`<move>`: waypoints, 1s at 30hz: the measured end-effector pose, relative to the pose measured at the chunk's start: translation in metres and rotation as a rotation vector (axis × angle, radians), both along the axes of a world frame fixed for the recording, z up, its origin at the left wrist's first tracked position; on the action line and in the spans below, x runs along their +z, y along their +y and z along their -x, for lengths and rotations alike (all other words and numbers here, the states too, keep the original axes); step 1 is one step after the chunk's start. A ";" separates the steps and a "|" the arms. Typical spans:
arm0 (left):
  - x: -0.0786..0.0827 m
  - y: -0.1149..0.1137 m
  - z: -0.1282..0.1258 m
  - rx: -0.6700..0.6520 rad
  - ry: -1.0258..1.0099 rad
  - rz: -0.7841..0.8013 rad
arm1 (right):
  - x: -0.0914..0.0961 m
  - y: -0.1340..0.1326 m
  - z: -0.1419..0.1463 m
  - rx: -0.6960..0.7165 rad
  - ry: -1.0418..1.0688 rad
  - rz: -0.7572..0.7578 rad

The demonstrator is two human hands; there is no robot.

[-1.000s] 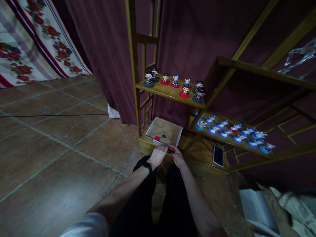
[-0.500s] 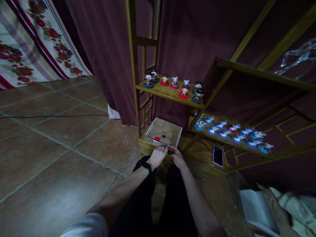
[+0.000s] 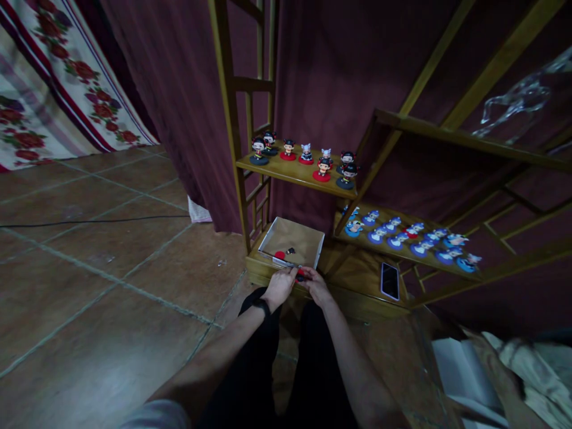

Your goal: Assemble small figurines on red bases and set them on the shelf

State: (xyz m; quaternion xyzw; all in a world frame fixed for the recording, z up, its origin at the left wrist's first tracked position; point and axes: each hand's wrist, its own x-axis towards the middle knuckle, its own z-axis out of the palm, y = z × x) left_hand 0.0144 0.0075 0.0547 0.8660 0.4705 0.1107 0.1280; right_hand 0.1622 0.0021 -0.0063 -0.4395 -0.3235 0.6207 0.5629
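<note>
Close together at the front edge of a shallow cardboard box (image 3: 301, 235), my left hand (image 3: 280, 287) and my right hand (image 3: 317, 287) are both closed around a small red and black figurine part (image 3: 301, 275). Fingers cover much of it, so its exact shape is hidden. Inside the box, near its front wall, lie a red disc (image 3: 279, 255) and a small dark piece (image 3: 291, 251). Finished-looking figurines on round bases, such as a black-haired one on a red base (image 3: 322, 170), stand on the shelf above.
A wooden shelf unit (image 3: 295, 181) stands against a dark red curtain (image 3: 174, 119). Blue and purple figurines (image 3: 397, 239) fill the lower right shelf. A phone (image 3: 389, 281) lies to the right of the box. A white box (image 3: 465, 370) sits on the floor at lower right.
The view has shifted slightly, so the shelves appear further left. Both hands stay together at the box's front edge, and more of the red and black part shows between the fingers.
</note>
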 end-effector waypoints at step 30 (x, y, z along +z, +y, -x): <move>-0.039 0.035 -0.001 0.285 -1.027 0.877 | 0.005 0.002 0.008 0.079 -0.001 0.089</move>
